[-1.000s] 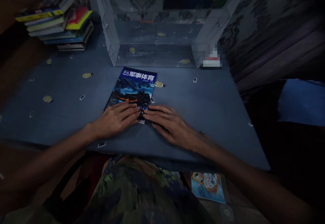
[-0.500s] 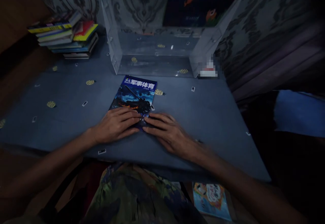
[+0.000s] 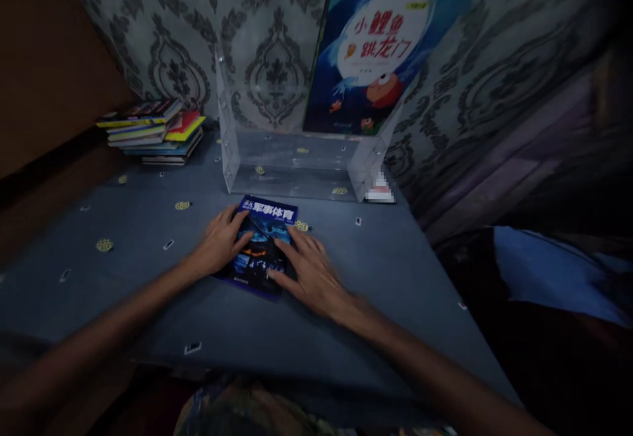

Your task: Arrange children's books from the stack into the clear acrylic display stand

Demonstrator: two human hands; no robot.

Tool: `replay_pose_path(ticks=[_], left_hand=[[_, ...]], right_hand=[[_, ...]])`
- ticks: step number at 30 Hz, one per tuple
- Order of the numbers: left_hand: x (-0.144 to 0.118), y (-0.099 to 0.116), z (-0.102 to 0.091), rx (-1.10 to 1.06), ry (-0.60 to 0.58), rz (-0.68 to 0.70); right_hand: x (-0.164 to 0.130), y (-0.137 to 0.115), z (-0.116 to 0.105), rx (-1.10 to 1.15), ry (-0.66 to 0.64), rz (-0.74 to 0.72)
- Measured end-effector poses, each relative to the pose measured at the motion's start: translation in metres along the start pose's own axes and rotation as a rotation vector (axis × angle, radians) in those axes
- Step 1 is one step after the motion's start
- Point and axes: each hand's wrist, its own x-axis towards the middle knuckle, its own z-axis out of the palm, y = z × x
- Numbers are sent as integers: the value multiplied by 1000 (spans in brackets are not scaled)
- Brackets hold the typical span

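Note:
A blue-covered magazine [image 3: 257,268] with white Chinese title characters and a dark picture lies face up, slightly turned, on the patterned cloth. At its left side rests my left hand [image 3: 218,246], its thumb and forefinger stretched apart over the cover's edge. My right hand [image 3: 310,270] lies along the opposite edge with its fingers spread and the thumb reaching onto the lower cover. Both hands touch the magazine, and neither is closed around it. Some fingertips are hard to make out in the dim light.
Behind the magazine stands a clear plastic rack [image 3: 291,182], holding a picture book [image 3: 366,99] with a fish on its cover. A stack of books [image 3: 153,131] is at the back left. The grey-blue tablecloth [image 3: 133,297] covers the table, whose right edge slopes away.
My hands have moved from the magazine's lower edge up along its two sides and apart, uncovering the lower cover. The view has tilted up, showing more of the picture book.

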Motion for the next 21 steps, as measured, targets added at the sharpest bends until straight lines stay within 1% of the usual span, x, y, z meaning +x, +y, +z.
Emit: replay_pose_path(ticks=[2,3,5,6,8,10,12,14,15,17,21], left_hand=[[1,1,3,-52,41,-41],[2,2,3,-113,56,-57],[7,2,-1,-317,92,-124],[11,3,-4,-461,118,-181],[17,4,-10,-765,170,-340],[22,8,-15,-1027,180,-514],[24,12,-16,-1183,164,-674],[24,17,-14,-1255,173,-803],[23,20,-12,-1273,196,-843],[23,26,-12,-1302,261,-863],[28,45,-16,-1365,351,-793]], right_hand=[[5,-2,6,-8,-18,45],[6,-3,8,-6,-24,64],[5,-3,12,17,-35,74],[5,-2,12,34,-40,78],[2,0,12,69,-49,81],[0,2,9,105,-57,81],[-2,3,9,153,-61,87],[-4,4,11,223,-33,114],[-4,5,13,264,-2,136],[-3,8,18,336,93,195],[3,17,25,426,276,282]])
